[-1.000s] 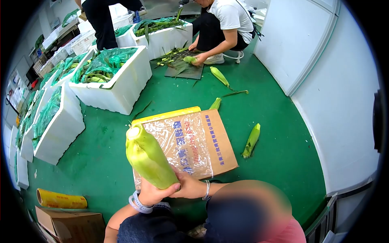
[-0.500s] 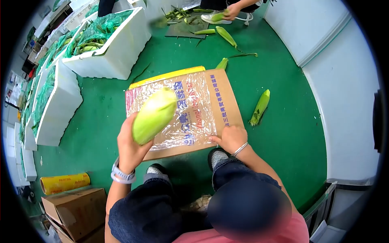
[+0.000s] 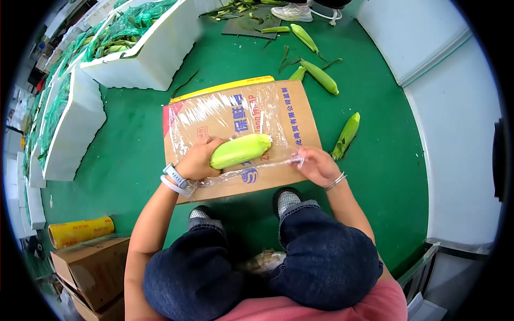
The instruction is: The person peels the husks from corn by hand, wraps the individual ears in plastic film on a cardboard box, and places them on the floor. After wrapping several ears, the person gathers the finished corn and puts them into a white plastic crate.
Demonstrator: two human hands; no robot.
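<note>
An ear of corn in its pale green husk (image 3: 242, 151) lies low over the cling film (image 3: 214, 115), its cut end pointing right. My left hand (image 3: 201, 159) is wrapped around the ear's left end. With my right hand (image 3: 317, 165) I pinch the near right edge of the film, which is lifted and pulled into folds. Beneath the film is a printed cardboard box (image 3: 308, 128) serving as a flat surface in front of my feet. A yellow box or roll (image 3: 230, 87) runs along its far edge.
More ears lie on the green floor: one husked ear (image 3: 346, 135) to the right, another ear (image 3: 320, 77) farther off. White foam boxes (image 3: 155, 59) with green bags stand at left. A yellow roll (image 3: 80, 231) sits by cardboard cartons (image 3: 96, 267). A person's shoe (image 3: 292, 12) is at top.
My left hand has brought the ear down and right onto the film. My right hand has lifted the film's edge. Another ear now lies on the floor; the other person's hand is out of view.
</note>
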